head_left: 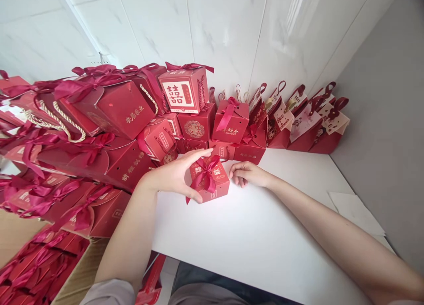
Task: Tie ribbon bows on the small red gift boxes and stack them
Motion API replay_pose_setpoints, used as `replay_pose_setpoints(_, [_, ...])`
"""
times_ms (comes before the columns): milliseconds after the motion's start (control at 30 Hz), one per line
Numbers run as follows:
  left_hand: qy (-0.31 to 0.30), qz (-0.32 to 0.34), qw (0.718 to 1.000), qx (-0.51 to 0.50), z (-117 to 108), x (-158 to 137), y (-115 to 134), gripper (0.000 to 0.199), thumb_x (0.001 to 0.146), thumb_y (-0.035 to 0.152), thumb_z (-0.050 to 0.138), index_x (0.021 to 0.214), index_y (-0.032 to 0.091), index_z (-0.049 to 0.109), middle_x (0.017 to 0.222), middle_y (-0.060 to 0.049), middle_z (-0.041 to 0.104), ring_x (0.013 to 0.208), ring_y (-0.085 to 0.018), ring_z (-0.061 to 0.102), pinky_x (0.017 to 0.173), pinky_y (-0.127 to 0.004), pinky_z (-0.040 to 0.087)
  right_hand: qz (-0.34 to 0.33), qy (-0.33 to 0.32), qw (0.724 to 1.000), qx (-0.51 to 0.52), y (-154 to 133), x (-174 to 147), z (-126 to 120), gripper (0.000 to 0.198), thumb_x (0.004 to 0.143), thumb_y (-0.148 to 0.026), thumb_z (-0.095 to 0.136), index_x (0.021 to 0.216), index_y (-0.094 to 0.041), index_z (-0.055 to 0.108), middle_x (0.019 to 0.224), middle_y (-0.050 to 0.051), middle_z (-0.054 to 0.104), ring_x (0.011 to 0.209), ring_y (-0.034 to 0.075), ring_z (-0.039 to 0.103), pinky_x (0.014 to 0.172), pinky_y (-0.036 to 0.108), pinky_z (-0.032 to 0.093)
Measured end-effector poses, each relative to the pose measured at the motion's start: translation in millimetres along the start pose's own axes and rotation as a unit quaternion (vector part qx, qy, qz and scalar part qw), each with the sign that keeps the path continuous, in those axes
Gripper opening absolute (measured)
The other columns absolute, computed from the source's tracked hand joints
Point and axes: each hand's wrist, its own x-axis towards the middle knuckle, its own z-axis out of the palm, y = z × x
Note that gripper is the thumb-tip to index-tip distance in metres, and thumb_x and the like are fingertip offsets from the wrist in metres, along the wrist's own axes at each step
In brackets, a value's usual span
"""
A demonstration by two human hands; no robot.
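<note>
A small red gift box with a ribbon bow on top sits on the white table. My left hand wraps around its left side, with the fingers along the back edge and the thumb at the front. White characters show on the lid beside the bow. Close to the right face of this box is my right hand, its fingers curled in and nothing visible in them. Whether those fingertips touch the box I cannot tell.
Stacked red gift boxes with ribbons and rope handles crowd the left and back. A row of red bags with tags lines the wall. More boxes fill a cardboard carton at lower left. White paper lies at right.
</note>
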Motion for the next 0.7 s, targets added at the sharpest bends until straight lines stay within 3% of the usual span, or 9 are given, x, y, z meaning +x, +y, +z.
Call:
replay_pose_setpoints(67, [-0.011,-0.027,0.997,0.073,2,4,8,0.122,0.054,0.060,0.082,0.154,0.031,0.017,0.160,-0.010,0.023,0.145,-0.037,0.024,0.116,-0.048,0.027,-0.002,0.007,1.000,0.003,1,0,0,0.017,0.079,-0.021,0.049,0.085,-0.014,0.062,0.064,-0.001,0.062,0.046,0.008,0.058,0.043,0.018,0.040])
replay_pose_setpoints(200, [-0.014,-0.063,0.980,0.188,8,15,22,0.126,0.055,0.071,0.074,0.155,0.025,0.013,0.156,-0.016,0.032,0.143,-0.043,0.024,0.116,-0.056,0.016,-0.011,0.017,1.000,0.008,1,0,0,0.016,0.079,-0.022,0.050,0.087,-0.014,0.062,0.064,-0.002,0.062,0.046,0.008,0.060,0.044,0.019,0.043])
replay_pose_setpoints(367, [-0.070,-0.088,0.963,0.244,6,25,35,0.132,0.054,0.065,0.077,0.155,0.019,0.005,0.154,-0.019,0.035,0.141,-0.040,0.031,0.117,-0.058,0.008,-0.022,0.018,1.000,0.010,1,0,1,0.015,0.080,-0.022,0.052,0.087,-0.014,0.063,0.065,-0.002,0.063,0.047,0.009,0.060,0.045,0.020,0.045])
replay_pose_setpoints(567, [-0.146,-0.052,0.958,0.241,-2,25,44,0.101,0.064,0.031,0.075,0.150,0.033,0.024,0.156,-0.008,0.035,0.139,-0.034,0.037,0.117,-0.055,0.014,-0.028,0.027,0.999,0.010,1,0,2,0.014,0.080,-0.020,0.053,0.086,-0.013,0.063,0.065,0.000,0.063,0.046,0.009,0.059,0.044,0.020,0.044])
replay_pose_setpoints(700, [-0.129,-0.028,0.957,0.260,6,21,42,0.096,0.061,0.040,0.077,0.146,0.028,0.034,0.152,-0.011,0.038,0.137,-0.036,0.037,0.118,-0.058,0.009,-0.028,0.027,0.999,0.010,2,0,2,0.013,0.080,-0.020,0.053,0.086,-0.013,0.063,0.063,0.000,0.063,0.045,0.009,0.060,0.043,0.019,0.044])
